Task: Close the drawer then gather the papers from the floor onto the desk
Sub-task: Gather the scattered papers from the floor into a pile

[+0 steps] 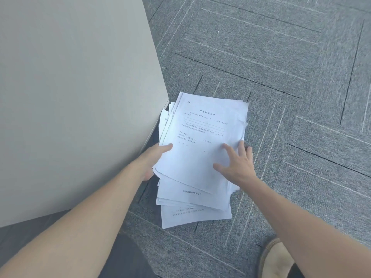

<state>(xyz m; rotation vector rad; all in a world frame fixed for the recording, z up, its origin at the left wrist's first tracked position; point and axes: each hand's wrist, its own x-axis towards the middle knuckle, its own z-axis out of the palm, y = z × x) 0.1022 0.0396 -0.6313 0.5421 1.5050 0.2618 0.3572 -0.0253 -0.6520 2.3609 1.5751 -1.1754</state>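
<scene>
A loose stack of white printed papers (200, 127) lies on the grey carpet beside the desk. My left hand (152, 159) grips the stack's left edge, thumb on top and fingers underneath. On the lower right part of the top sheet my right hand (236, 163) presses flat with its fingers spread. More sheets (192, 215) stick out askew from under the stack toward me. The pale grey desk top (70, 97) fills the left of the view. No drawer is in view.
Grey carpet tiles with line patterns (281, 77) stretch to the right and far side. A tan shoe (275, 257) rests on the carpet at the bottom right. The desk's corner (167, 99) overhangs close to the papers' left edge.
</scene>
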